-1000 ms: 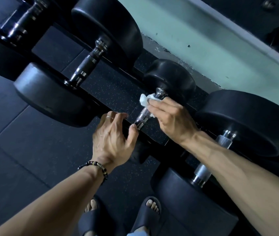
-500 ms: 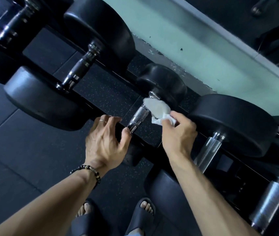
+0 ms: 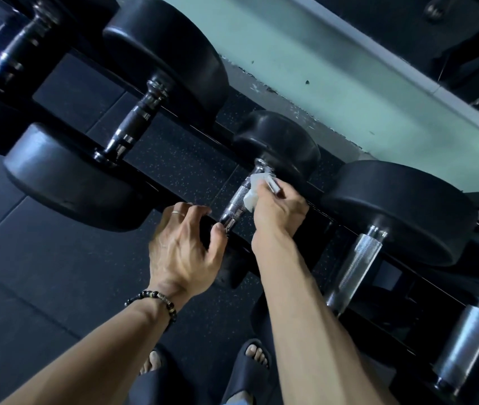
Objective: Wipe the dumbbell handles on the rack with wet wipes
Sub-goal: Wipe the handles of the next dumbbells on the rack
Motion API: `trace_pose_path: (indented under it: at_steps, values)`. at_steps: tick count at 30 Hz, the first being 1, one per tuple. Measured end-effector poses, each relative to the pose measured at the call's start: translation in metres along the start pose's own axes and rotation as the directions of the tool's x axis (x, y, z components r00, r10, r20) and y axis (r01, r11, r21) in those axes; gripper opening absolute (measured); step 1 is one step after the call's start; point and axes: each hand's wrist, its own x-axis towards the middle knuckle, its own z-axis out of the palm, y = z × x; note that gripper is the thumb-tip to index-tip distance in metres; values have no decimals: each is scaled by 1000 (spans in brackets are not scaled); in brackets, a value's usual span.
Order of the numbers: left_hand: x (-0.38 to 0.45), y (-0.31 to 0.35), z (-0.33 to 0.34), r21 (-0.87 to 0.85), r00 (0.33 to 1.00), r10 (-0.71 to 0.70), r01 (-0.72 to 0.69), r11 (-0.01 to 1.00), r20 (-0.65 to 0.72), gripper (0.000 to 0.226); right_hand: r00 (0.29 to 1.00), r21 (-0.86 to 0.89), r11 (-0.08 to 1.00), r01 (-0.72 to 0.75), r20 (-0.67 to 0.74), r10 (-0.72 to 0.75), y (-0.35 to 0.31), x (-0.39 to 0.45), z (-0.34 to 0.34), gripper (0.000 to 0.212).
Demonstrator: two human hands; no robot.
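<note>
Neighbouring stock on the rack [image 3: 314, 229]: a large black dumbbell [image 3: 133, 124] to the left with a dark handle, another large one [image 3: 402, 211] to the right with a bright knurled handle [image 3: 355, 270], and a further chrome handle [image 3: 463, 343] at the far right. The big rubber heads crowd the small dumbbell [image 3: 276, 141] from both sides; the right forearm crosses over the front rail.

Right hand [image 3: 279, 209]: fingers curled, pinching a white wet wipe [image 3: 254, 190] against the upper part of the small dumbbell's chrome handle [image 3: 237, 201]. Hand slightly motion-blurred.

Left hand [image 3: 182, 247]: fingers curled over the near head of the same dumbbell, thumb tip at the lower collar of the handle. Ring on one finger, beaded bracelet [image 3: 156, 299] at the wrist.

Floor [image 3: 42, 287]: dark speckled rubber tiles, seams visible. Wall [image 3: 334, 71] behind the rack: pale green, paint chipped along its lower edge. Person's feet in dark slides [image 3: 250, 372] directly below the arms.
</note>
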Motion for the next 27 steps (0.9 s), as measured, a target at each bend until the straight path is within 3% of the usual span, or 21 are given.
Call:
trace_pose_path:
  at_steps: [3, 7, 11, 13, 16, 18, 23, 25, 27]
  values:
    - [0, 0, 0, 4, 1000, 9, -9, 1000, 0, 56, 999, -115, 992, 42, 18, -41, 7, -10, -4, 16]
    - [0, 1, -1, -10, 1000, -18, 18, 1000, 10, 55, 983, -266, 963, 41, 185, 10, 25, -22, -20, 9]
    - [0, 1, 0, -14, 1000, -21, 21, 1000, -5, 54, 999, -66, 997, 39, 6, -39, 4, 4, -4, 10]
    - [0, 1, 1, -14, 1000, -16, 16, 1000, -6, 53, 999, -41, 998, 47, -7, -48, 0, 3, 2, 10]
    - [0, 1, -1, -5, 1000, -22, 22, 1000, 6, 54, 986, -259, 963, 71, 166, -28, 20, -21, -16, 8]
    - [-1, 2, -1, -2, 1000, -26, 26, 1000, 12, 55, 960, -316, 946, 72, 280, 20, 27, -27, -26, 9]
    - [0, 4, -1, -1, 999, -31, 31, 1000, 15, 60, 993, -123, 992, 41, 111, -27, 13, -7, -12, 10]
    - [0, 4, -1, -47, 997, -74, 74, 996, 16, 62, 977, -235, 969, 80, 213, -29, 18, -16, -20, 5]
    - [1, 4, 0, -148, 987, -161, 160, 976, 5, 65, 926, -403, 894, 194, 375, -32, 20, -29, -32, 18]
